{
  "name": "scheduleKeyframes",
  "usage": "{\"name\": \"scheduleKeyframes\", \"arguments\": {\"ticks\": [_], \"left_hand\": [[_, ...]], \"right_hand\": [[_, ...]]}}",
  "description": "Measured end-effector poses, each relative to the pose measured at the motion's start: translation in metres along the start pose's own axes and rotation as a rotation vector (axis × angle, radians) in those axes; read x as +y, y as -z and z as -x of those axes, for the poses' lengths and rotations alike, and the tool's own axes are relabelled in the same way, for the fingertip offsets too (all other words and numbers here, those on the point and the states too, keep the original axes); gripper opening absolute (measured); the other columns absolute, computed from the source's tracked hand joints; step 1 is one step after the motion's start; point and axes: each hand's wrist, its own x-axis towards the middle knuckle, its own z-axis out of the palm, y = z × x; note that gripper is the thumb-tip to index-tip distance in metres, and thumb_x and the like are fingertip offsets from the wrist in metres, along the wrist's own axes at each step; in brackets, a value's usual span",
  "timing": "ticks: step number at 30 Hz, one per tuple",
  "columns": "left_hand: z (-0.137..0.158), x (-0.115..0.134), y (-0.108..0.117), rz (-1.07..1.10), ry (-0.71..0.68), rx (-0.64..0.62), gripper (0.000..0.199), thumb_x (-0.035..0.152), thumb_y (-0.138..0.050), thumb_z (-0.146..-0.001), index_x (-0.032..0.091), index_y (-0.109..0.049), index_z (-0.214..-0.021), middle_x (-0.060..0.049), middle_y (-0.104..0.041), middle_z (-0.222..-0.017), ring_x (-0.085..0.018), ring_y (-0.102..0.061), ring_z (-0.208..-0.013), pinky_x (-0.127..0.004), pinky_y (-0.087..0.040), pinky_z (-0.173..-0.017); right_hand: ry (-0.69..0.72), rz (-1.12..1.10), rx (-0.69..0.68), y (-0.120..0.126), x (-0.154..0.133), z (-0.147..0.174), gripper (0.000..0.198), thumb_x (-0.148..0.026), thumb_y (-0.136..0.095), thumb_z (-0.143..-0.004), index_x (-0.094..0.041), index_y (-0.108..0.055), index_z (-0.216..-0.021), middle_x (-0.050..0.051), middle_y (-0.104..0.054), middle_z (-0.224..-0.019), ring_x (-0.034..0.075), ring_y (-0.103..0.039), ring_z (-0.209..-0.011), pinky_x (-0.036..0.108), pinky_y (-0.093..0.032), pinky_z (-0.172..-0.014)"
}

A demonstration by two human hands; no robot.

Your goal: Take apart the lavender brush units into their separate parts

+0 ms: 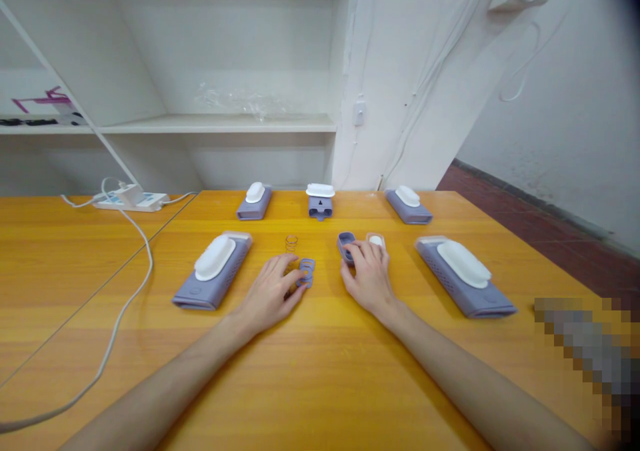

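My left hand [270, 292] is closed, with thumb and forefinger at the edge of a small flat purple plastic frame [307, 264] with openings in it. Just beyond those fingers a thin coil spring [291, 242] stands upright. To the right, my right hand [369, 276] has its fingers curled over the near side of a small hollow purple oval cup [344, 240]. Behind the right fingers, a white piece with a clear rim [376, 240] is partly hidden.
Purple boxes with white oval tops flank my hands, one at left [213, 271] and one at right [465, 278]. Three more units [320, 204] line the far edge. A power strip [133, 201] and white cable [145, 258] lie at left. A shelf unit [220, 124] stands behind.
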Motion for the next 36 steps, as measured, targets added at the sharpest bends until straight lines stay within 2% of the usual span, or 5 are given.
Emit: {"name": "scheduleKeyframes", "arguments": {"ticks": [13, 29, 36], "left_hand": [[0.0015, 0.0015, 0.0020, -0.068, 0.020, 0.010, 0.020, 0.028, -0.047, -0.088, 0.019, -0.057, -0.102, -0.013, -0.049, -0.123, -0.027, -0.045, -0.116, -0.046, -0.040, -0.096], [0.0018, 0.0008, 0.0029, -0.084, 0.043, 0.039, 0.016, 0.027, -0.047, -0.087, 0.021, -0.056, -0.099, -0.012, -0.050, -0.122, -0.027, -0.047, -0.113, -0.047, -0.041, -0.093], [0.0011, 0.0030, 0.0056, -0.102, 0.065, -0.008, 0.020, 0.030, -0.044, -0.089, 0.019, -0.057, -0.101, -0.014, -0.048, -0.123, -0.027, -0.046, -0.114, -0.047, -0.041, -0.095]], "right_hand": [[-0.010, 0.005, 0.005, -0.0012, -0.0009, 0.0015, 0.026, -0.023, -0.052, -0.081, -0.022, -0.057, -0.107, 0.008, -0.057, -0.110, 0.026, -0.045, -0.109, 0.050, -0.020, -0.102], [0.018, 0.024, 0.016, -0.0002, -0.0024, 0.0014, 0.026, -0.023, -0.051, -0.081, -0.023, -0.057, -0.107, 0.008, -0.057, -0.108, 0.026, -0.045, -0.108, 0.050, -0.021, -0.101], [0.025, 0.028, -0.006, 0.0018, -0.0037, 0.0016, 0.027, -0.023, -0.051, -0.082, -0.023, -0.056, -0.108, 0.007, -0.058, -0.109, 0.025, -0.046, -0.108, 0.050, -0.021, -0.102]]}}
